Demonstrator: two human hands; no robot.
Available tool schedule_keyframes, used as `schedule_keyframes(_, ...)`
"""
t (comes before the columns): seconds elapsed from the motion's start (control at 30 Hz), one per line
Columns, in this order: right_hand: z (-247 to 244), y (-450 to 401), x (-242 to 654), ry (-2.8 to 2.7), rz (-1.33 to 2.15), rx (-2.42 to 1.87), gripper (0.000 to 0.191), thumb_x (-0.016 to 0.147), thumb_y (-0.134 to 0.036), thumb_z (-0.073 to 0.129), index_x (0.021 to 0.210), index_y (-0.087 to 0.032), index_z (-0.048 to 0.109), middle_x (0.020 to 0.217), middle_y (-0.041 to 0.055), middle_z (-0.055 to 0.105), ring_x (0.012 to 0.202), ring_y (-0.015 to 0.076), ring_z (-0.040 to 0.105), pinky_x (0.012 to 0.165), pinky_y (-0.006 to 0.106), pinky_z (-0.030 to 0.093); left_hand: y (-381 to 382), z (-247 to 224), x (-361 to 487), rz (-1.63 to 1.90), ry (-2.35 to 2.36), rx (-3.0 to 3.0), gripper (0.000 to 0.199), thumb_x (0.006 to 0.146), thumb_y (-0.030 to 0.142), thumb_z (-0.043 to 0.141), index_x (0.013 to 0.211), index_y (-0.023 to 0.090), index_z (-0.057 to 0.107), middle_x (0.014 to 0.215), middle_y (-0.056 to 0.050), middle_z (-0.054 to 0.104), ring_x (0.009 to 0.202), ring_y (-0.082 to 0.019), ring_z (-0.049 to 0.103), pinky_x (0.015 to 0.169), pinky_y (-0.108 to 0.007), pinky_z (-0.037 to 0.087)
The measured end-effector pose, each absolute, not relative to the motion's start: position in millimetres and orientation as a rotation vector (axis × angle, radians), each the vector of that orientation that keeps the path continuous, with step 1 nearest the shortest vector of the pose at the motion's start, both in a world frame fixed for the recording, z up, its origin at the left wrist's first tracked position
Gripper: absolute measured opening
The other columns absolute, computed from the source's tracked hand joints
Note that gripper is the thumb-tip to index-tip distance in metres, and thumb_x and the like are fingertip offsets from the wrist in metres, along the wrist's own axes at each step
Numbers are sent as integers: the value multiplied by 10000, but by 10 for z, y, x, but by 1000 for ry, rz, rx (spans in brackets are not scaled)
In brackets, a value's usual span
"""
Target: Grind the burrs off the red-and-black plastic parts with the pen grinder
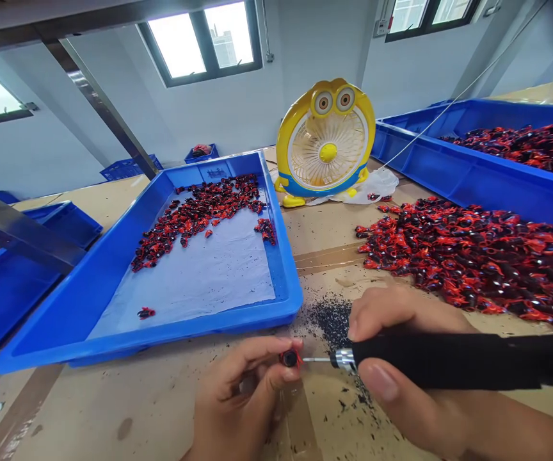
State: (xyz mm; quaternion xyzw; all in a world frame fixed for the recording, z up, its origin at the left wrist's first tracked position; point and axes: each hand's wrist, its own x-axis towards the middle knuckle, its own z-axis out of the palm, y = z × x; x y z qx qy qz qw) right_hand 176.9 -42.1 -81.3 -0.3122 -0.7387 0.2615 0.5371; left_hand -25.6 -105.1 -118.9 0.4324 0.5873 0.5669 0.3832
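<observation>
Between thumb and fingertips, my left hand pinches a small black and red part. My right hand is wrapped round a black power screwdriver, held level with a silver collar and a thin bit pointing left. The bit's tip meets or nearly touches the right side of the small part; exact contact is too small to tell. Black shavings lie scattered on the tabletop behind and below the bit. To the right spreads a big pile of similar black and red parts.
A blue tray lined with white sheet holds many such parts, left of centre. Behind stands a yellow fan with cartoon eyes. Another blue tray sits back right, a blue bin far left. A metal post slants at left.
</observation>
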Motion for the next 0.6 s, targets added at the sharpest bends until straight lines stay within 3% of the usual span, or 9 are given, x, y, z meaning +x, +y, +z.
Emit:
schedule_keyframes(0.07,-839,-424,1754,-1763,642,-755,141,993,-416,667,965,-294,603,695,-47,661,539,106,618,501,237,468,-1033,-1201,-308,1456,1509,1301,112,839,279,902,936,332,885,940,11,901,541,-95,670,426,-126,526)
schedule_keyframes(0.23,-838,-399,1696,-1772,587,-767,58,875,-294,657,917,-284,617,688,-76,654,523,68,574,507,210,424,-963,-1179,-418,1453,1456,1690,339,844,119,878,1025,406,873,979,88,901,767,-106,834,692,-119,641)
schedule_keyframes(0.6,-892,-398,1613,-1783,583,-735,78,852,-232,666,915,-271,640,722,-78,675,547,71,569,528,218,440,-944,-1190,-424,1429,1387,1789,391,898,100,820,1106,430,848,1054,120,890,930,-74,845,876,-90,632)
